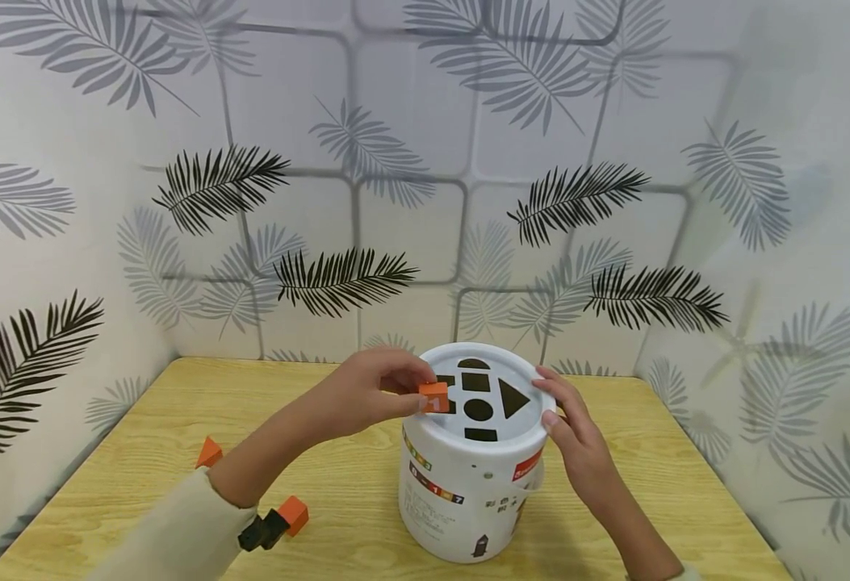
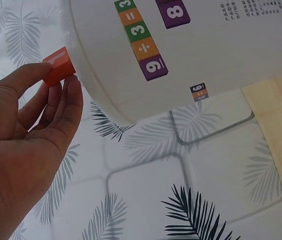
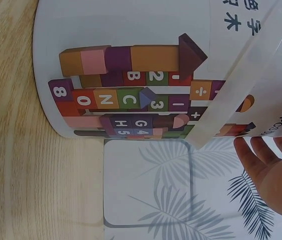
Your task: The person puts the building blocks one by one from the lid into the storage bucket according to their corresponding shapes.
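Observation:
A white bucket [image 1: 461, 492] with shaped holes in its lid [image 1: 497, 403] stands on the table. My left hand [image 1: 374, 391] pinches an orange-red cube [image 1: 434, 397] marked 1 between thumb and fingers, over the lid's left edge. In the left wrist view the cube [image 2: 59, 67] is close to the bucket's rim, with the left hand [image 2: 31, 125] around its far side. My right hand [image 1: 577, 440] rests on the right side of the lid's rim, fingers spread. The right wrist view has the right hand's fingers [image 3: 260, 155] against the printed bucket [image 3: 131, 30].
An orange triangular block [image 1: 209, 453] lies on the table [image 1: 352, 484] at the left, beyond my left forearm. An orange block [image 1: 294, 514] lies nearer, beside the dark wrist device [image 1: 263, 530]. A leaf-patterned backdrop [image 1: 410, 226] rises behind the table.

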`<state>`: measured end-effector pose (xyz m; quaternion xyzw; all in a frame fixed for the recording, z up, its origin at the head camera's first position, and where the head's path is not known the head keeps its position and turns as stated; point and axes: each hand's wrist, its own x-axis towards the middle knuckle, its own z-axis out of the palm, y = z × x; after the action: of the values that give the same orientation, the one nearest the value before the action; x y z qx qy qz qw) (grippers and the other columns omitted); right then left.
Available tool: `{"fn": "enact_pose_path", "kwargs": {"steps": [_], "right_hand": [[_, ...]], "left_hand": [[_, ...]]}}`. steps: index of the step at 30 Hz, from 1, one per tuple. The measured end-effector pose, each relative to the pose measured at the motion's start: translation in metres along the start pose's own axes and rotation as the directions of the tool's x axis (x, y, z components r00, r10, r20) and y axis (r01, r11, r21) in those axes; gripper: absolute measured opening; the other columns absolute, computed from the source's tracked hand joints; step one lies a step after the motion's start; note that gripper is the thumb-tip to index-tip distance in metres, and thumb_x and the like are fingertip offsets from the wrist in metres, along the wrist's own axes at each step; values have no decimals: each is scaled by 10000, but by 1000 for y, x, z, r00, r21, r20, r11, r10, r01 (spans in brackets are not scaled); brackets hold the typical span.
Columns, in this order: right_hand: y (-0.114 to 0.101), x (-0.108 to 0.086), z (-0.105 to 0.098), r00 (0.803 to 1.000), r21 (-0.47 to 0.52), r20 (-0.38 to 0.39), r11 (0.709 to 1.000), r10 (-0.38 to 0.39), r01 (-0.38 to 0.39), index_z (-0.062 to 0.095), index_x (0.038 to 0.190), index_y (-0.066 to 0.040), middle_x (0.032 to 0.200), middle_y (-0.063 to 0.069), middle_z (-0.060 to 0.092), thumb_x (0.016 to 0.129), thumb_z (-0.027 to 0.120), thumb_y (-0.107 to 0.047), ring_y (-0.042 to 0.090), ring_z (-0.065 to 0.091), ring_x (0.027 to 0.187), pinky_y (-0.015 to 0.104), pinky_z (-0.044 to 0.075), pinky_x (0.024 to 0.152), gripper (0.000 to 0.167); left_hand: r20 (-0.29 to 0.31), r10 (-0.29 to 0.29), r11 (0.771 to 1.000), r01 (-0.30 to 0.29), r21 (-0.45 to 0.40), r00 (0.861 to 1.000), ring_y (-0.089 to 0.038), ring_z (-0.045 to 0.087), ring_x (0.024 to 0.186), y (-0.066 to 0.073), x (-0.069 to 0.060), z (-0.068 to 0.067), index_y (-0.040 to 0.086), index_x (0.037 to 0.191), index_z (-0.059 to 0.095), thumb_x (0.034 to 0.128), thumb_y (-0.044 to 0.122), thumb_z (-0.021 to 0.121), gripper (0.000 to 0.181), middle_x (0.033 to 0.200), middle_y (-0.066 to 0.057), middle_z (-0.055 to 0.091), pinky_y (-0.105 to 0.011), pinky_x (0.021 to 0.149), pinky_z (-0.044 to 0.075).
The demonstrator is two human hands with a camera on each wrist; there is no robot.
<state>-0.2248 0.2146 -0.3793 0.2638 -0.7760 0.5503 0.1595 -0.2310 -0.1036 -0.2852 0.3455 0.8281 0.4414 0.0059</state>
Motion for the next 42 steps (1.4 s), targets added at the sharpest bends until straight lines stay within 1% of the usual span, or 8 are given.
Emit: {"fn": "enact_pose_path", "kwargs": {"steps": [6, 9, 13, 16, 19, 23, 26, 42], "right_hand": [[0, 0, 0, 1000, -5, 1, 1000, 15, -15, 455, 1452, -82, 1621, 72, 290, 1075, 381, -102, 34, 244, 1470, 88, 338, 1053, 385], [1, 0, -1, 999, -9, 1, 999, 32, -32, 460, 1449, -101, 1623, 55, 289, 1077, 385, -116, 130, 237, 1498, 92, 340, 1053, 380], [1, 0, -1, 1000, -12, 5, 1000, 24, -24, 458, 1448, -96, 1623, 67, 287, 1076, 383, -112, 296, 216, 1512, 92, 346, 1050, 379], [0, 0, 0, 1000, -9, 8, 1000, 8, -8, 453, 1449, -80, 1622, 85, 283, 1075, 379, -102, 356, 201, 1504, 87, 349, 1045, 382], [1, 0, 0, 1000, -8, 8, 1000, 5, -5, 452, 1451, -80, 1622, 88, 284, 1076, 380, -100, 296, 216, 1509, 86, 349, 1047, 383], [1, 1, -1, 1000, -17, 7, 1000, 20, -20, 448, 1461, -100, 1624, 76, 283, 1083, 379, -119, 115, 240, 1494, 87, 347, 1047, 385], [1, 0, -1, 999, -26, 8, 999, 36, -35, 443, 1466, -107, 1627, 64, 281, 1086, 378, -135, 42, 239, 1475, 88, 344, 1047, 386], [2, 0, -2, 999, -21, 11, 999, 38, -38, 444, 1465, -101, 1629, 68, 274, 1086, 380, -141, -4, 245, 1453, 93, 362, 1037, 386]], "left_hand": [[60, -24, 999, 26, -25, 998, -124, 661, 913, 11, 11, 15, 145, 1129, 708, 924, 150, 715, 205, 1038, 11, 679, -280, 821, 561], [84, -36, 999, 37, -15, 996, -116, 661, 905, 14, 15, 21, 156, 1125, 707, 926, 173, 734, 202, 1035, 28, 689, -271, 817, 560], [107, -44, 999, 45, -2, 993, -106, 659, 905, 16, 18, 28, 157, 1122, 707, 929, 179, 741, 198, 1035, 40, 701, -269, 828, 563], [120, -45, 999, 44, 8, 992, -96, 653, 912, 16, 19, 31, 153, 1118, 706, 935, 162, 728, 185, 1040, 50, 693, -269, 837, 556], [123, -42, 999, 40, 22, 991, -83, 652, 916, 16, 19, 33, 158, 1116, 703, 941, 153, 717, 176, 1046, 64, 686, -264, 836, 547], [117, -40, 999, 36, 35, 992, -66, 651, 937, 18, 19, 34, 158, 1136, 702, 944, 162, 715, 192, 1066, 74, 684, -262, 844, 544], [118, -41, 999, 37, 33, 992, -66, 653, 952, 20, 19, 35, 149, 1151, 700, 948, 165, 712, 204, 1079, 67, 686, -271, 857, 545], [122, -45, 998, 41, 38, 991, -69, 640, 940, 20, 19, 39, 148, 1144, 700, 949, 142, 708, 196, 1056, 69, 685, -261, 833, 543]]}}
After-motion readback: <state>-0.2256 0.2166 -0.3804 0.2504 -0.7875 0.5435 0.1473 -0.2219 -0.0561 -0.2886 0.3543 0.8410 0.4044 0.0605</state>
